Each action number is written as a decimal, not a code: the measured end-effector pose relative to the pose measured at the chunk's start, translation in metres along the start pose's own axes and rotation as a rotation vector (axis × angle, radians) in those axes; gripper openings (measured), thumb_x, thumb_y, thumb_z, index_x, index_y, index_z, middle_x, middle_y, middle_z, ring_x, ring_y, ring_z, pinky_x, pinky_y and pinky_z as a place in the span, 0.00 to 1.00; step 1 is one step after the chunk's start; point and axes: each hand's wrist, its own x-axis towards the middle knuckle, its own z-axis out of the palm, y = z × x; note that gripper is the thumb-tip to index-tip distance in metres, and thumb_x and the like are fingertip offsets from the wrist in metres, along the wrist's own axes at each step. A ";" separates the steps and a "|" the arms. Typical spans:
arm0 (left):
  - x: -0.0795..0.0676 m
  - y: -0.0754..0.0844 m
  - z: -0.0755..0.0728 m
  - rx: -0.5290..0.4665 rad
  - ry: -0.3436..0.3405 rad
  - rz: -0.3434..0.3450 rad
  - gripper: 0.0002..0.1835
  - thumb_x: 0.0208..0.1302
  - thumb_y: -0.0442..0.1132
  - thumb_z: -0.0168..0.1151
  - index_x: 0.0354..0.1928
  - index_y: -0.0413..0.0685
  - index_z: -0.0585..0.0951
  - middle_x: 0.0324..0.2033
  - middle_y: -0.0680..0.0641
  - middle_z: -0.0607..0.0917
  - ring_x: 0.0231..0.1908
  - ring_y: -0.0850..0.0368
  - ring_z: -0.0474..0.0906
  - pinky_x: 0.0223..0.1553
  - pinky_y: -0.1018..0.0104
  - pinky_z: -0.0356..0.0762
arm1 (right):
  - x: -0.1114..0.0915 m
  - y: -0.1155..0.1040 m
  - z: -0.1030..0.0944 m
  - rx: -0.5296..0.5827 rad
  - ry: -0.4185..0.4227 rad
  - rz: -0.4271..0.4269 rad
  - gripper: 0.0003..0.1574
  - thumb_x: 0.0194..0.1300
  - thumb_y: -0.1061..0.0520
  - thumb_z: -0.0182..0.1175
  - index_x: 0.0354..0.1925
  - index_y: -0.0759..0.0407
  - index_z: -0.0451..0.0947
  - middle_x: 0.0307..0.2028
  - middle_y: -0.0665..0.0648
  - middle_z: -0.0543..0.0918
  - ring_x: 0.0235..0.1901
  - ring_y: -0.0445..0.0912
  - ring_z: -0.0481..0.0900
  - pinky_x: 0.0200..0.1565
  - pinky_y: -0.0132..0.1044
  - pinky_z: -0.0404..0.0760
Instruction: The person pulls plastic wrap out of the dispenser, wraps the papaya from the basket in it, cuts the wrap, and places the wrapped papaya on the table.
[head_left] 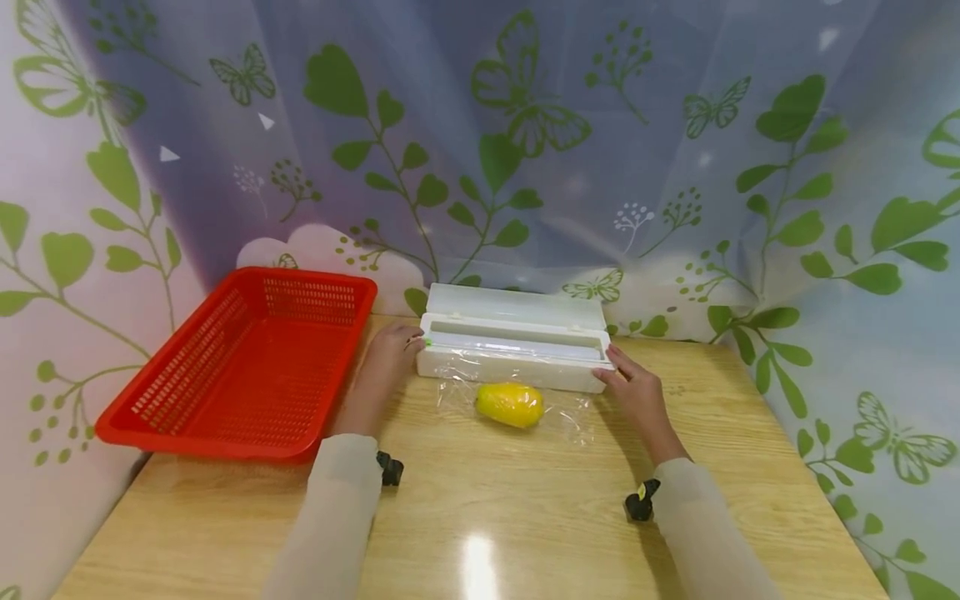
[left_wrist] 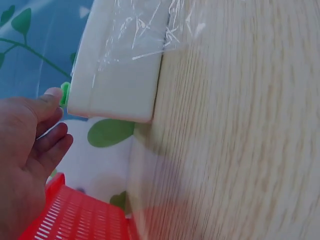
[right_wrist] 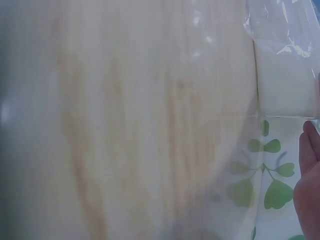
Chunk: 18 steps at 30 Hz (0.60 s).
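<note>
A white cling film dispenser (head_left: 517, 367) stands on the table with its lid tipped back and a roll of film inside. Clear cling film (left_wrist: 145, 30) hangs over its front and spreads onto the table, where a yellow, mango-like fruit (head_left: 510, 405) lies in the film. At the dispenser's left end, my left hand (head_left: 392, 354) pinches a small green slider tab (left_wrist: 65, 94) with thumb and fingertips. My right hand (head_left: 633, 392) holds the opposite end, thumb on the front and fingers at the end wall. Only part of this hand (right_wrist: 307, 185) appears in the right wrist view.
A red plastic basket (head_left: 300, 452) with slotted walls sits on the left of the wooden table (head_left: 570, 517), close beside my left forearm. Behind the dispenser hangs a curtain (head_left: 450, 108) printed with leaves and butterflies, which also runs along both sides.
</note>
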 end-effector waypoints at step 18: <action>0.006 0.013 0.018 0.199 -0.036 0.130 0.09 0.64 0.42 0.70 0.43 0.48 0.90 0.46 0.45 0.87 0.53 0.43 0.73 0.57 0.50 0.71 | -0.001 -0.001 0.003 0.016 0.041 -0.004 0.42 0.64 0.39 0.67 0.71 0.52 0.70 0.74 0.52 0.66 0.74 0.57 0.61 0.71 0.55 0.65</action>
